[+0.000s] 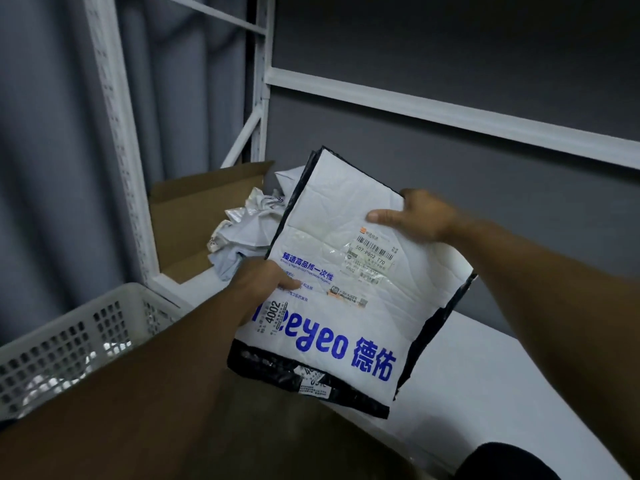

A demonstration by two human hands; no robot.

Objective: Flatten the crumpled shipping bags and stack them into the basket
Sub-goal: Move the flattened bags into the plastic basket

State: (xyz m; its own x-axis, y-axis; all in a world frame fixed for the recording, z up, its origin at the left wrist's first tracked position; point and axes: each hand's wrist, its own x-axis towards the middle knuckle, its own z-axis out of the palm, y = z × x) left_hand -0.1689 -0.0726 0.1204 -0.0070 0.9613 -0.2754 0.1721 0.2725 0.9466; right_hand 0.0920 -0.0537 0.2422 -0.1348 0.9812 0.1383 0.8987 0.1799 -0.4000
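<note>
Crossing the bottom of the view, the person's left forearm leads up to the left hand (263, 282), which pinches the left edge of a white shipping bag (346, 306), thumb on the printed face and fingers hidden behind it. That bag, with blue lettering, a barcode label and black trim, is held tilted in the air between both hands, above the white shelf board (485, 358) and touching nothing else. A white perforated basket (52, 358) sits just to the lower left, with pale material showing through its wall.

Farther out, the right hand (419, 216) grips the bag's upper right edge, thumb lying across the front. The bag looks mostly flat, though creases remain. To finish well, both hands should probably pull the edges taut, then carry it level to the left and lay it square in the basket.

Behind it, crumpled bags (242, 233) fill an open cardboard box (187, 216) beside the white rack upright (110, 133).
</note>
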